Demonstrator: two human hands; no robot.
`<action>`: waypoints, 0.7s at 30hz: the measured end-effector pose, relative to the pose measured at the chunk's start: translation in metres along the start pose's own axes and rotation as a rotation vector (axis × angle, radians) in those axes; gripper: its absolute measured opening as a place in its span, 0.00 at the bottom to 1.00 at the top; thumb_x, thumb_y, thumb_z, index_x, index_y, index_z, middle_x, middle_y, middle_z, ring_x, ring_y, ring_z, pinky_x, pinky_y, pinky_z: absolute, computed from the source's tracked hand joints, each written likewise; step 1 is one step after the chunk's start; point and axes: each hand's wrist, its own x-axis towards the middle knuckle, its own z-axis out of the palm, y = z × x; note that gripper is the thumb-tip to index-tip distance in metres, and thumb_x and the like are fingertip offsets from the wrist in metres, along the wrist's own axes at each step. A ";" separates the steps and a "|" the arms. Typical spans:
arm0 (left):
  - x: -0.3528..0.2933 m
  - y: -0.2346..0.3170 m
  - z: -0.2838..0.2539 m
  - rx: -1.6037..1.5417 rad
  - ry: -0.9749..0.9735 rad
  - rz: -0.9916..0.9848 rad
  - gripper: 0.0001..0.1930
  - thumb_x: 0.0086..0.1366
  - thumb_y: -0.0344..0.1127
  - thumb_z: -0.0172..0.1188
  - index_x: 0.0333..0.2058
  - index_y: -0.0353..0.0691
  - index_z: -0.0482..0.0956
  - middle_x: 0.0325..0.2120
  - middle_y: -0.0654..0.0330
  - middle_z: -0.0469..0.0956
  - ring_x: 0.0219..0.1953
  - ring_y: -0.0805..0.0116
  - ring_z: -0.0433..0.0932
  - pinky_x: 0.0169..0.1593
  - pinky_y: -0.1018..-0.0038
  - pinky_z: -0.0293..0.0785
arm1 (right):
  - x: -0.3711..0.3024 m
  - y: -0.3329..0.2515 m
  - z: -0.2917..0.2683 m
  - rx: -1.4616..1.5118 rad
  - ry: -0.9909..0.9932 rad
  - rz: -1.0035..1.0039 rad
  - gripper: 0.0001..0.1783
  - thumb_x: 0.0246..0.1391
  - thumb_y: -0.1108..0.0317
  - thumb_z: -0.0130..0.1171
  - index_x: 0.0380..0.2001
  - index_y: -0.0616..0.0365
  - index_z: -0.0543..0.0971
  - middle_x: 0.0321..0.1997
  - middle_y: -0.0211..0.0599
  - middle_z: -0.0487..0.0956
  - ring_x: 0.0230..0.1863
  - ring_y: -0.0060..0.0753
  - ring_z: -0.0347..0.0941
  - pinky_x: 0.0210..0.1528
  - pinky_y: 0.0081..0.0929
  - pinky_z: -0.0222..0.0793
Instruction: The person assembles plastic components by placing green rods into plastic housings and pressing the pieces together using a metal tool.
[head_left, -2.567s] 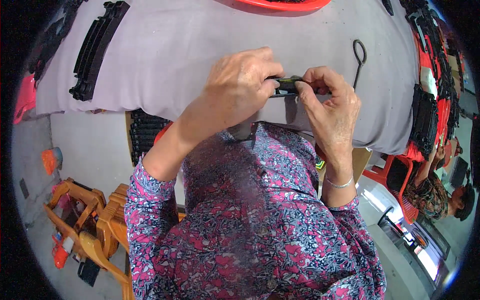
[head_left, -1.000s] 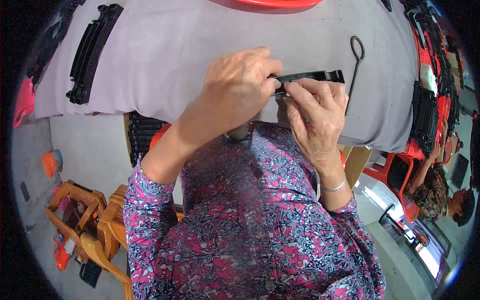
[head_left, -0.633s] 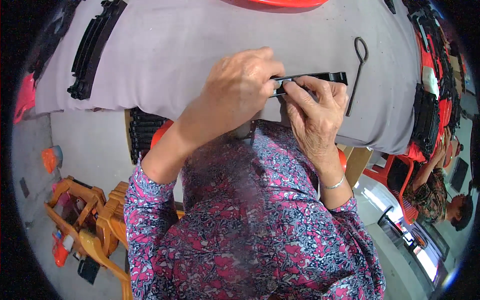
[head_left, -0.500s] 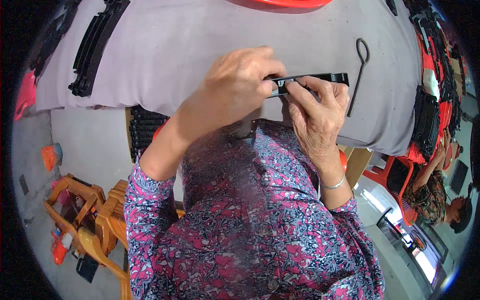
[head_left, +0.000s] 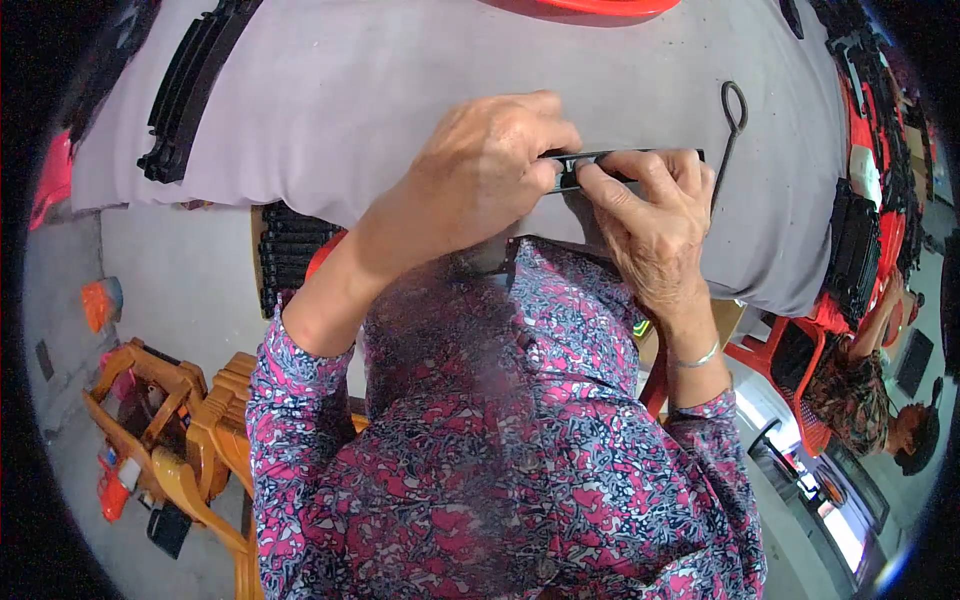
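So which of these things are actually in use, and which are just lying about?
In use:
- left hand
- right hand
- black strip, held by both hands

Lying about:
- metal hook
- stack of black strips
- red tray

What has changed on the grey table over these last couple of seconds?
The black plastic strip was hidden between the hands at first; it has since slid out to the right and now lies flat under the right hand, while the left hand keeps its grip on the strip's left end. The metal hook and the stack of black strips stayed put.
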 end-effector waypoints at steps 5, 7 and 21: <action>0.000 -0.004 0.004 0.017 0.053 0.067 0.08 0.54 0.24 0.55 0.33 0.32 0.79 0.27 0.50 0.74 0.32 0.49 0.77 0.37 0.60 0.73 | 0.010 0.021 0.002 0.134 -0.096 -0.194 0.13 0.41 0.67 0.68 0.34 0.50 0.81 0.34 0.22 0.75 0.38 0.31 0.68 0.41 0.33 0.61; 0.000 -0.001 0.000 0.030 0.026 0.053 0.07 0.54 0.24 0.55 0.32 0.32 0.79 0.27 0.50 0.74 0.32 0.49 0.77 0.37 0.60 0.73 | 0.014 0.026 0.001 0.173 -0.116 -0.255 0.13 0.40 0.68 0.68 0.33 0.51 0.81 0.34 0.23 0.74 0.37 0.32 0.68 0.40 0.32 0.61; 0.003 0.003 0.005 0.078 0.026 0.033 0.07 0.55 0.28 0.58 0.31 0.31 0.78 0.26 0.50 0.74 0.30 0.48 0.76 0.35 0.60 0.72 | 0.014 0.027 0.006 0.218 -0.017 -0.301 0.11 0.37 0.71 0.69 0.28 0.53 0.79 0.28 0.26 0.72 0.33 0.31 0.68 0.37 0.30 0.65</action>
